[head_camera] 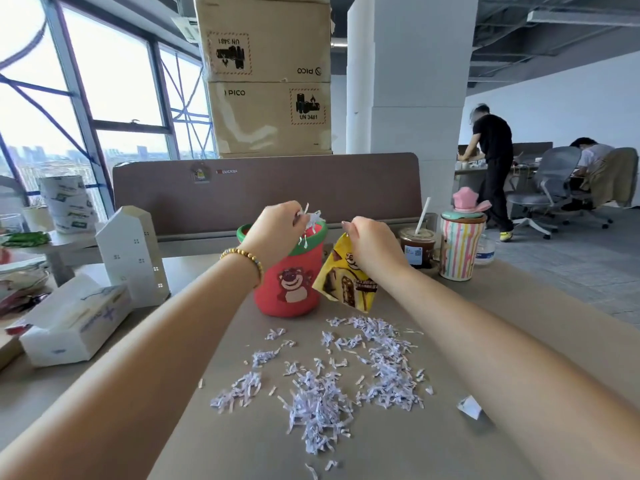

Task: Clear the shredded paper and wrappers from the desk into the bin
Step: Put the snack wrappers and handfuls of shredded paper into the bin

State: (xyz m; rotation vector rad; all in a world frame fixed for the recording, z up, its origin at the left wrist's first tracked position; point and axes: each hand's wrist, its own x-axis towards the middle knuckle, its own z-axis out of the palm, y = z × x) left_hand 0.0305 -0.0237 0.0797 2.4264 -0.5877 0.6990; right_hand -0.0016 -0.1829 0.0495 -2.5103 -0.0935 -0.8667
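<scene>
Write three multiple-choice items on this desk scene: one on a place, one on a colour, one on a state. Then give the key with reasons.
1. Where does the bin stand?
A. behind the loose shredded paper
B. on the tissue pack
C. on the floor

2. What colour is the bin's rim?
A. blue
B. green
C. black

3. What does the right hand hold?
A. nothing
B. the straw
C. a yellow wrapper

Key:
1 A: it stands on the desk, beyond the shreds.
2 B: a green band tops the red body.
3 C: its fingers pinch the wrapper's top beside the bin, while the left hand holds shreds over the opening.
</scene>
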